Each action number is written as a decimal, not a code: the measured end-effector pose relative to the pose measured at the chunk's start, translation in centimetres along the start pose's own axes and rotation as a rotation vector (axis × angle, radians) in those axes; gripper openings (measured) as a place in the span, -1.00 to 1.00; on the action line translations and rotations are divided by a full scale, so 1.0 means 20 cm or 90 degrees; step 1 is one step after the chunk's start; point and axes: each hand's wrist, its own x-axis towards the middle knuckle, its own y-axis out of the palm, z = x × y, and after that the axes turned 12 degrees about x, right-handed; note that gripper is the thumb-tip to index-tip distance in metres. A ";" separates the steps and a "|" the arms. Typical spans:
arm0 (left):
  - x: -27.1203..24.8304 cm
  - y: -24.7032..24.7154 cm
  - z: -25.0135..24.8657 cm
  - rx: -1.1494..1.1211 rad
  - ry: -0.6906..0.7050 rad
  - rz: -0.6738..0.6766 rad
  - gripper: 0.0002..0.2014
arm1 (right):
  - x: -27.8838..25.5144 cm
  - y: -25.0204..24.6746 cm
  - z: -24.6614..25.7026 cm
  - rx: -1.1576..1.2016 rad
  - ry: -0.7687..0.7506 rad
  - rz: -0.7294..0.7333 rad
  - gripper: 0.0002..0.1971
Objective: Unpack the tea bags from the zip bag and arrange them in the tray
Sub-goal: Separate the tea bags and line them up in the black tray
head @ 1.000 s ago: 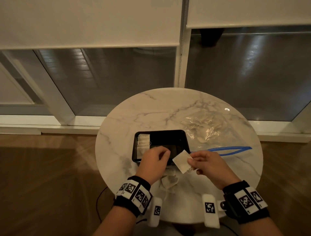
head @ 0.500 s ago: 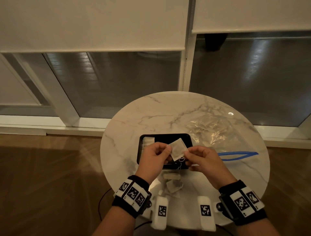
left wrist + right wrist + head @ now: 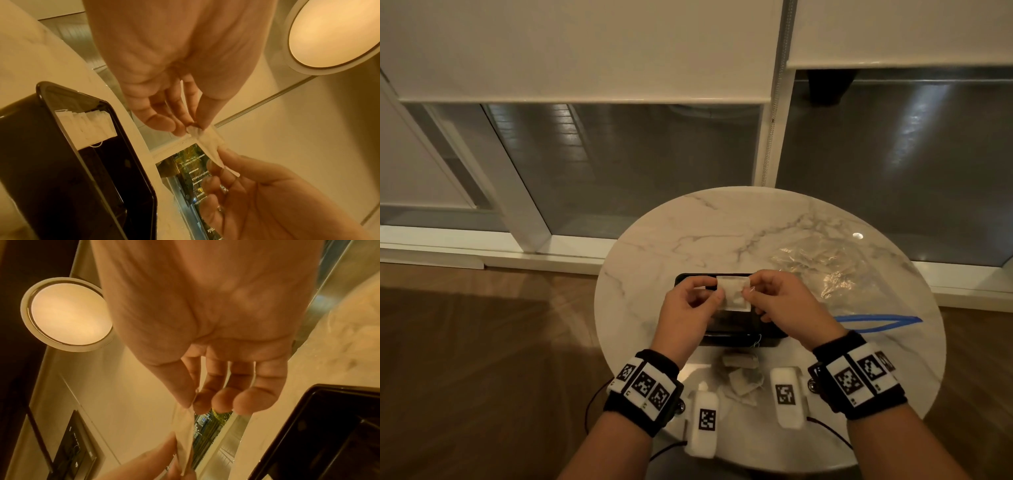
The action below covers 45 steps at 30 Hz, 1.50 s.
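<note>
Both hands hold one white tea bag [image 3: 734,294] up above the black tray [image 3: 763,334]. My left hand [image 3: 688,305] pinches its left edge between thumb and fingers. My right hand [image 3: 784,305] pinches its right edge. In the left wrist view the tea bag [image 3: 209,142] stretches between the two hands, and a row of white tea bags [image 3: 86,126] stands at one end of the tray [image 3: 131,162]. The right wrist view shows the bag [image 3: 184,431] hanging from my thumb and forefinger. The clear zip bag [image 3: 835,274] with a blue seal lies right of the tray.
Everything sits on a round marble table [image 3: 688,233] by a window. Several crumpled tea bags [image 3: 743,377] lie on the table near its front edge, between my wrists. The tray's right part is bare.
The tea bag went from my right hand alone to both hands. Both hands rose and moved forward over the tray.
</note>
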 end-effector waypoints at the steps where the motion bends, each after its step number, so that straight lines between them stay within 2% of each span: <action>1: 0.00 -0.01 0.01 -0.020 -0.008 0.004 -0.80 | 0.01 0.01 0.01 -0.002 -0.003 0.007 -0.89; 4: 0.00 -0.04 0.02 -0.054 -0.012 0.019 -0.80 | 0.05 0.05 0.01 0.018 -0.001 0.015 -0.94; 8: 0.02 -0.06 0.05 -0.110 -0.038 -0.021 -0.86 | 0.08 0.11 -0.05 0.062 0.036 0.013 -0.88; 12: 0.03 -0.09 0.09 -0.089 -0.046 -0.014 -0.93 | 0.10 0.17 -0.09 0.107 0.036 -0.035 -0.89; 15: 0.06 -0.12 0.15 0.008 -0.042 -0.112 -0.91 | 0.15 0.21 -0.11 0.065 0.057 -0.071 -0.85; 18: 0.10 -0.17 0.24 0.073 -0.118 -0.233 -0.91 | 0.22 0.23 -0.18 -0.063 0.087 -0.071 -0.85; 21: 0.11 -0.17 0.33 0.099 -0.209 -0.216 -0.84 | 0.29 0.28 -0.25 -0.173 0.118 -0.035 -0.83; 24: 0.12 -0.15 0.39 0.058 -0.239 -0.243 -0.88 | 0.35 0.34 -0.31 -0.239 0.135 -0.005 -0.83; 26: 0.12 -0.14 0.42 0.026 -0.265 -0.265 -0.88 | 0.38 0.38 -0.34 -0.269 0.139 0.007 -0.84; 30: 0.12 -0.15 0.43 -0.048 -0.349 -0.266 -0.75 | 0.43 0.41 -0.40 -0.294 0.156 0.004 -0.87; 38: 0.14 -0.16 0.47 -0.138 -0.363 -0.244 -0.86 | 0.46 0.45 -0.46 -0.260 0.174 -0.051 -0.90; 45: 0.15 -0.16 0.48 -0.174 -0.364 -0.243 -0.84 | 0.46 0.46 -0.46 -0.267 0.181 -0.060 -0.86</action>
